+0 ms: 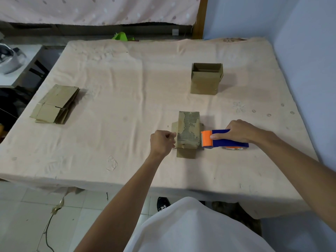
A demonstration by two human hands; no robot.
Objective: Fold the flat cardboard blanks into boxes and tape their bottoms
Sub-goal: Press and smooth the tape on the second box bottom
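A small cardboard box (188, 130) stands bottom-up on the cloth-covered table (127, 99), its taped and torn bottom facing up. My left hand (162, 142) is curled against the box's left side. My right hand (237, 130) grips a blue and orange tape dispenser (222, 139), whose orange blade end touches the box's right edge. A finished open box (206, 79) stands upright farther back on the right. A stack of flat cardboard blanks (55, 104) lies at the left of the table.
A blue wall (300, 42) runs along the table's right side. A pink curtain (100, 10) hangs behind. A chair and bags stand off the table's left edge. A cable lies on the tiled floor (36, 215) below the front edge.
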